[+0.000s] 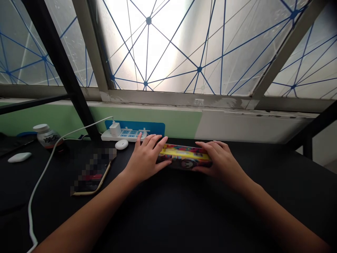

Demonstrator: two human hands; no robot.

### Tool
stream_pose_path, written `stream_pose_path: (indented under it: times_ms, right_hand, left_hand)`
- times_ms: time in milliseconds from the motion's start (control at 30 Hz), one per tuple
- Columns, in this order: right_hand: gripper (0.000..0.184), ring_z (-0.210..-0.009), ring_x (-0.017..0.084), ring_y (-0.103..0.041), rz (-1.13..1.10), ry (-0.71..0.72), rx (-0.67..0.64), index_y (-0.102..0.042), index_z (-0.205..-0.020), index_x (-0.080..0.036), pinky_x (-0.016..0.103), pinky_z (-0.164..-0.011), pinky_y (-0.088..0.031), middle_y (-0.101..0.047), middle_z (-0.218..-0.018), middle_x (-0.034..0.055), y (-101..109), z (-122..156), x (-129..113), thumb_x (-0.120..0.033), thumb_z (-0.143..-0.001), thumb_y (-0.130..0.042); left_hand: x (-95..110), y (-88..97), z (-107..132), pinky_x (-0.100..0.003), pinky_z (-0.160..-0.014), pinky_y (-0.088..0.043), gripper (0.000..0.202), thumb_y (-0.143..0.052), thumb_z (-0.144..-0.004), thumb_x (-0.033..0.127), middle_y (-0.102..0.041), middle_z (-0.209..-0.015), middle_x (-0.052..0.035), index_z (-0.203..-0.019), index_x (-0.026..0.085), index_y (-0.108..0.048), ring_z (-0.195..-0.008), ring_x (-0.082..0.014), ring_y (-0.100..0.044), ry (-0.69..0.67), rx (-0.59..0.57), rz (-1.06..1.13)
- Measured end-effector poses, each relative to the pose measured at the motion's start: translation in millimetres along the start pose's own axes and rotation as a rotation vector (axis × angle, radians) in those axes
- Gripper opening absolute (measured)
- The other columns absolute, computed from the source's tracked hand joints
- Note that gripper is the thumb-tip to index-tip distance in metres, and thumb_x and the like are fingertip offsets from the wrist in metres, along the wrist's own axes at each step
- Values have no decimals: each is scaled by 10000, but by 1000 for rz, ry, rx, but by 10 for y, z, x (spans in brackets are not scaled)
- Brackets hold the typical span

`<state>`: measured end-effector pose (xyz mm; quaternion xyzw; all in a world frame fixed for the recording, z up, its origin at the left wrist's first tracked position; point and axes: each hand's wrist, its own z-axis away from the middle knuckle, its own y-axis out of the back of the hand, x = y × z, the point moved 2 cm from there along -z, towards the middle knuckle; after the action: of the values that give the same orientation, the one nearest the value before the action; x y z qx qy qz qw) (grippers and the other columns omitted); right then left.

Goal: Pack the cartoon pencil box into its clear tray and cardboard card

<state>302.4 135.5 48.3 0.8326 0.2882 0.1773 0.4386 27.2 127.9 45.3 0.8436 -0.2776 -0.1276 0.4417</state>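
A long, low box with red, yellow and dark printing and a barcode lies on the black tabletop in front of me. My left hand is on its left end, thumb along the near side and fingers over the top and far side. At the right end, my right hand holds it the same way, thumb in front and fingers behind. Both ends of the box are partly hidden by my hands. Just beyond my left fingers is a white power strip with a charger plug in it.
Left of my forearm lies a phone with a blurred screen, near a round white case. Farther left are a white-capped bottle, a white oval object and a trailing white cable. Behind stands a patterned window.
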Motion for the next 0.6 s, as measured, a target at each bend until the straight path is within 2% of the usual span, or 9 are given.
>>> stream_pose_path:
  times_ms: [100, 200, 300, 367, 500, 600]
  right_hand:
    - [361, -977, 305, -642, -11, 54, -87, -600, -1218, -243, 489, -980, -428, -698, -1083, 100, 22, 8, -109, -400, -899, -659]
    - [266, -958, 301, -664, -36, 68, -155, -631, -1152, -242, 476, -927, -482, -715, -1093, 100, 6, 18, -212, -338, -904, -643]
    - [306, -1010, 308, -684, -76, 63, -198, -622, -1194, -240, 506, -949, -497, -717, -1177, 112, -41, 33, -278, -302, -895, -648]
    - [367, -1093, 323, -670, -88, 60, -219, -603, -1254, -240, 523, -965, -501, -703, -1237, 125, -81, 44, -304, -296, -895, -651]
    - [533, -1278, 339, -573, -91, 100, -265, -533, -1386, -211, 527, -1039, -476, -617, -1389, 156, -154, 55, -357, -303, -884, -685]
    - [637, -1376, 343, -478, -107, 116, -313, -479, -1455, -186, 534, -1100, -430, -524, -1483, 178, -194, 53, -394, -360, -885, -702]
  left_hand:
    - [11, 25, -11, -559, -1128, -244, 401, -683, -902, 406, -696, -1159, -108, -1252, 229, -599, -1081, -327, -616, -13, -118, -1]
    - [49, 36, -7, -474, -978, -405, 229, -693, -895, 360, -707, -1043, -94, -1067, 220, -638, -962, -306, -644, -41, -216, -11]
    - [97, 44, -2, -427, -861, -446, 247, -724, -870, 390, -691, -1006, -95, -1022, 220, -631, -929, -310, -640, -58, -252, -28]
    - [127, 37, 4, -429, -835, -448, 320, -755, -840, 435, -681, -1014, -105, -1034, 209, -637, -941, -326, -632, -79, -272, -35]
    - [162, -18, 25, -476, -911, -430, 451, -776, -814, 481, -689, -1057, -114, -1139, 198, -643, -1007, -347, -629, -119, -314, -3]
    - [141, -75, 46, -503, -1020, -380, 590, -726, -835, 551, -657, -1246, -138, -1301, 218, -585, -1160, -361, -583, -105, -298, 84]
